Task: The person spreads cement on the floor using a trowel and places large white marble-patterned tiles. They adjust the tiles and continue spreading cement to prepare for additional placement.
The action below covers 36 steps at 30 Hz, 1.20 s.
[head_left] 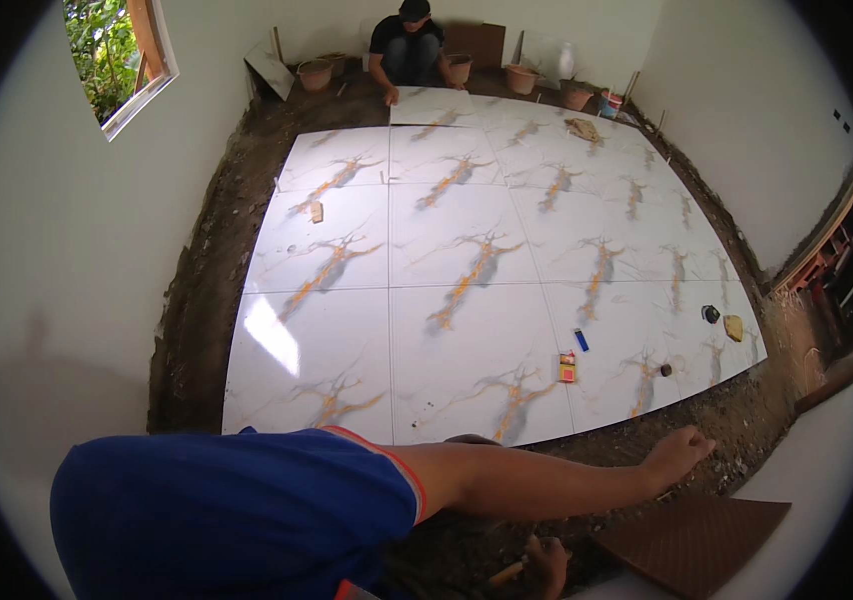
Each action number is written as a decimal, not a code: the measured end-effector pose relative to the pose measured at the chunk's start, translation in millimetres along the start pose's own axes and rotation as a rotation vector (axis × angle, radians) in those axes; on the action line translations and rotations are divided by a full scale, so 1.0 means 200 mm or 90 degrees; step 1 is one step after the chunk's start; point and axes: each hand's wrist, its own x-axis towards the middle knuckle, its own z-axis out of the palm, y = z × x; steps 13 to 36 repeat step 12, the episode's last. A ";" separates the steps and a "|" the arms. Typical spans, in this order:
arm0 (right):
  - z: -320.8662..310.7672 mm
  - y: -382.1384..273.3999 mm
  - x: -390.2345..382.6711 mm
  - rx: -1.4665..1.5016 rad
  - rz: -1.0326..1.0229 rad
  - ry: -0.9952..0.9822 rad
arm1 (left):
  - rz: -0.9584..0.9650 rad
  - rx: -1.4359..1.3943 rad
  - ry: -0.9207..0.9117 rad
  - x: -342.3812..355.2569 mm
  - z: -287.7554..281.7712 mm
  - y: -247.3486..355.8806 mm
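Observation:
My left arm, in a blue sleeve with orange trim, stretches across to the right. At its end my left hand is over the dark soil strip beside the near edge of the tiles, fingers curled together; whatever they hold, if anything, is too small to tell. Low in the view, my right hand is closed around a tool with a yellowish handle; its other end is hidden. White marble-look floor tiles with gold and grey veins lie ahead of me. Close to my right hand is a brown ribbed tile.
On the tiles are a cigarette pack, a blue lighter, a black tape measure, a yellowish sponge and a small dark round thing. A co-worker squats at the far edge, hands on a raised tile. Buckets line the back wall.

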 end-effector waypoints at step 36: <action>-0.03 0.12 0.37 -0.328 0.051 -0.228 | -0.067 0.069 -0.139 -0.18 0.03 -0.01</action>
